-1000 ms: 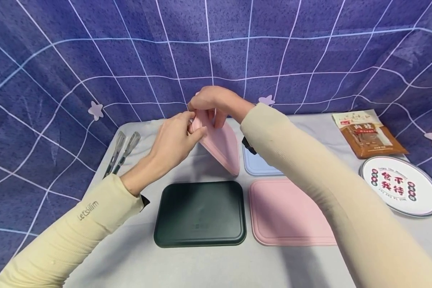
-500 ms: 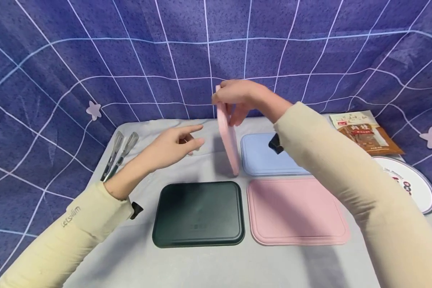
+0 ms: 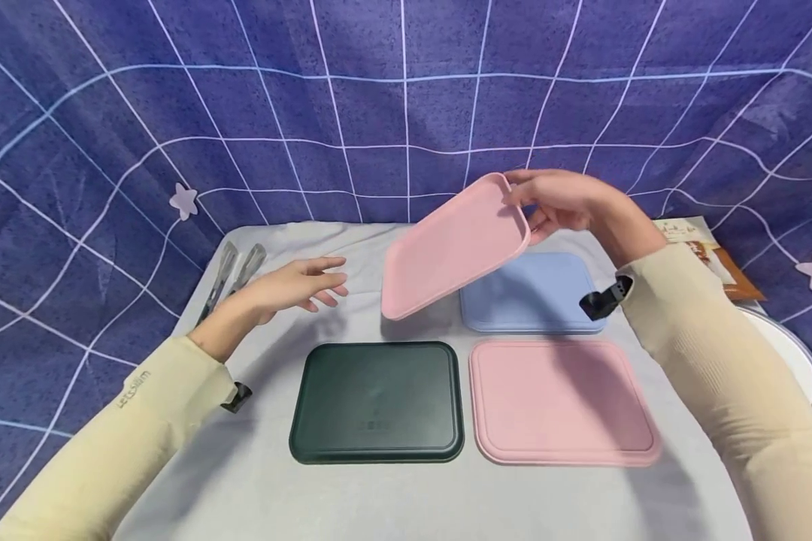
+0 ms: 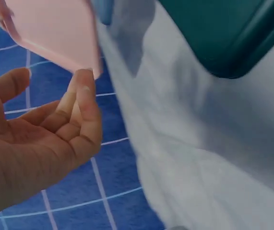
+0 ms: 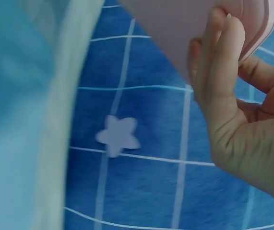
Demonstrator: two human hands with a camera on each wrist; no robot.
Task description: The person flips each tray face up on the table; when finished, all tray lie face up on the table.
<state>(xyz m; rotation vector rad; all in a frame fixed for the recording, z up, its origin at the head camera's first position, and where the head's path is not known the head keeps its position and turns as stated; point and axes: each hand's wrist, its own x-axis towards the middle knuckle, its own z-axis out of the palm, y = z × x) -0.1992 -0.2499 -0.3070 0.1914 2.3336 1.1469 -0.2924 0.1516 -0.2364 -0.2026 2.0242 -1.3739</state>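
Note:
My right hand (image 3: 562, 199) pinches a pink rectangular tray (image 3: 456, 244) by its right end, thumb on one face and fingers on the other. The tray is tilted above the table's far side, its low rim showing and its lower left corner near the cloth. In the right wrist view the fingers (image 5: 225, 62) press flat along its pink surface. My left hand (image 3: 298, 284) hangs over the cloth to the left of the tray, fingers loosely spread with nothing in them. Partly behind the held tray lies a blue tray (image 3: 534, 289), face down.
A dark green tray (image 3: 379, 402) and a second pink tray (image 3: 565, 402) lie side by side in front. Metal tongs (image 3: 233, 270) rest at the far left. On the right are a brown food packet (image 3: 737, 278) and a white plate (image 3: 795, 353), partly behind my sleeve. A blue curtain (image 3: 406, 98) closes off the back.
My left hand lets go of the pink tray and draws back to the left. The right hand moves right with the tray, turning it from steeply upright to a flatter tilt.

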